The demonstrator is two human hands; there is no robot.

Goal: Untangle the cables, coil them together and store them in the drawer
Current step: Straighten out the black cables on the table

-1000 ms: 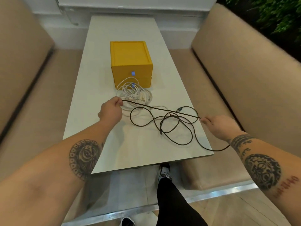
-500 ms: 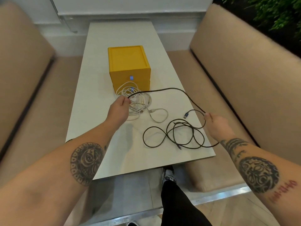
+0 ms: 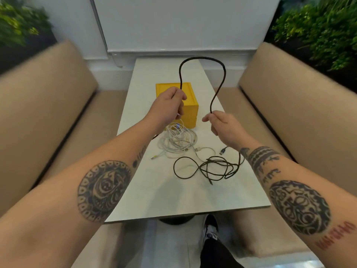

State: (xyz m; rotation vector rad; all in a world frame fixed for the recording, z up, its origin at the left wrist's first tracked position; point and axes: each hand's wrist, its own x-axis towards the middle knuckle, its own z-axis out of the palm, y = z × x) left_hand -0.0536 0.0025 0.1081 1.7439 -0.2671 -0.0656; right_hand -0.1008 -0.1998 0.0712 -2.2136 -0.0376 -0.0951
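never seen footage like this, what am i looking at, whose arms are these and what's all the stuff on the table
No machine here: a wide-angle camera worn on a person's head looks down at their own bare arms. The left hand and right hand each grip the black braided cable, holding a loop of it above the long white table. Its remainder lies tangled on the table. A pile of thin white cables sits before the small yellow box, and beige padded benches flank the table.
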